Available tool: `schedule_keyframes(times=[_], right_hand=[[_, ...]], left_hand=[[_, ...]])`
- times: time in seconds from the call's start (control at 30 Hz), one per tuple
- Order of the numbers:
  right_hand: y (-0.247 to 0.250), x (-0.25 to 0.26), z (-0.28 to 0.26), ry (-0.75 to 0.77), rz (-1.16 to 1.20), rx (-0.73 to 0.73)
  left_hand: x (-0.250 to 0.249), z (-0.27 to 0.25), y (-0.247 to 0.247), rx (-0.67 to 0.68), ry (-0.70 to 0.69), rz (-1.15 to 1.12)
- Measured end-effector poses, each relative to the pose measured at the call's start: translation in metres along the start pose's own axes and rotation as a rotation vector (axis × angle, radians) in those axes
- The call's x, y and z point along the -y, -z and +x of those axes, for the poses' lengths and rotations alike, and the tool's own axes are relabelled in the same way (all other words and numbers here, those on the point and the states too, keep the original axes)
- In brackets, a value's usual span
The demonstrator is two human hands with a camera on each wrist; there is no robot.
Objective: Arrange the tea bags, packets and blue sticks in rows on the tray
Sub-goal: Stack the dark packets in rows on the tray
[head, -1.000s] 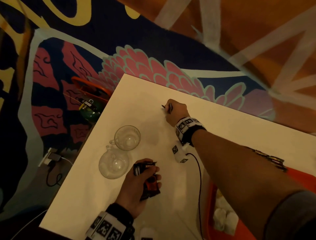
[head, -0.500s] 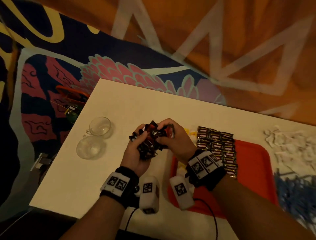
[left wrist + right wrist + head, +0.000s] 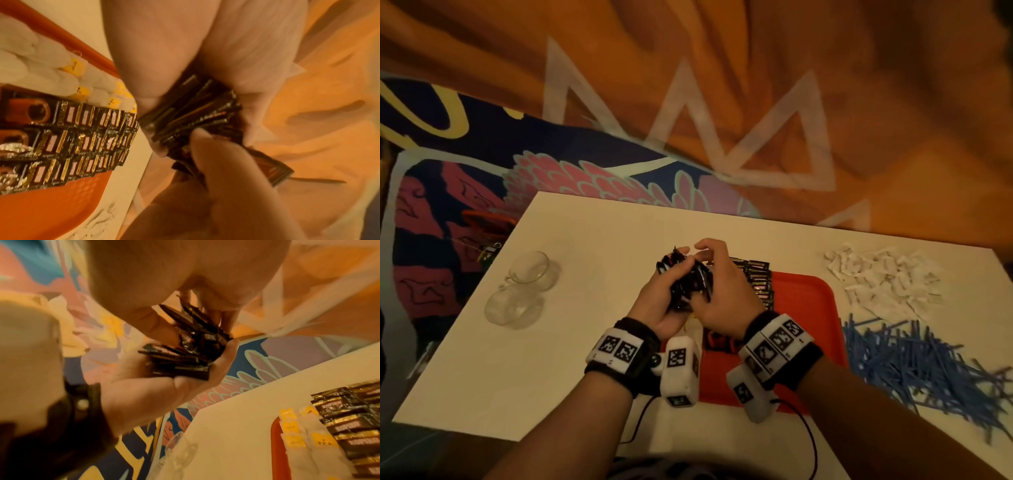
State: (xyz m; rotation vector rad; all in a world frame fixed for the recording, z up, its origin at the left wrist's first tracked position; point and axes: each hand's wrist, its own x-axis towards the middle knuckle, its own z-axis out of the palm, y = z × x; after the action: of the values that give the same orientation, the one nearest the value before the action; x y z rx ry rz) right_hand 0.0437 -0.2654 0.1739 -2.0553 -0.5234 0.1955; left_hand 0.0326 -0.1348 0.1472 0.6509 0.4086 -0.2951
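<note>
Nearest us, our left hand (image 3: pixel 661 301) cups a loose bundle of dark packets (image 3: pixel 688 284), fingers curled under it, while our right hand (image 3: pixel 722 294) curls over the top and pinches at the same bundle, just above the red tray's (image 3: pixel 808 308) left edge. On the tray, tea bags (image 3: pixel 296 439) line the left side and rows of packets (image 3: pixel 86 129) lie beside them; we judge this a partial job, since the tray's right part is bare. The blue sticks (image 3: pixel 914 363) and a heap of white packets (image 3: pixel 880 274) lie unsorted on the white surface (image 3: pixel 517 377) to the right. Two glass cups (image 3: pixel 524 287) sit left. Beyond, a patterned rug and orange floor.
</note>
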Motion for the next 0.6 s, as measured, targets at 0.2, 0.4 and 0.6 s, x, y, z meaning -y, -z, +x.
schedule_keyframes(times=[0.2, 0.4, 0.6], right_hand=[[0.036, -0.011, -0.018, 0.0, -0.018, -0.04], [0.054, -0.026, -0.026, 0.097, -0.123, -0.064], [0.064, -0.03, -0.034, 0.052, -0.059, -0.052]], left_hand=[[0.023, 0.005, -0.024, 0.012, -0.001, -0.01], [0.04, 0.003, -0.047, -0.047, 0.031, 0.072], [0.046, 0.006, -0.05, -0.065, 0.037, 0.092]])
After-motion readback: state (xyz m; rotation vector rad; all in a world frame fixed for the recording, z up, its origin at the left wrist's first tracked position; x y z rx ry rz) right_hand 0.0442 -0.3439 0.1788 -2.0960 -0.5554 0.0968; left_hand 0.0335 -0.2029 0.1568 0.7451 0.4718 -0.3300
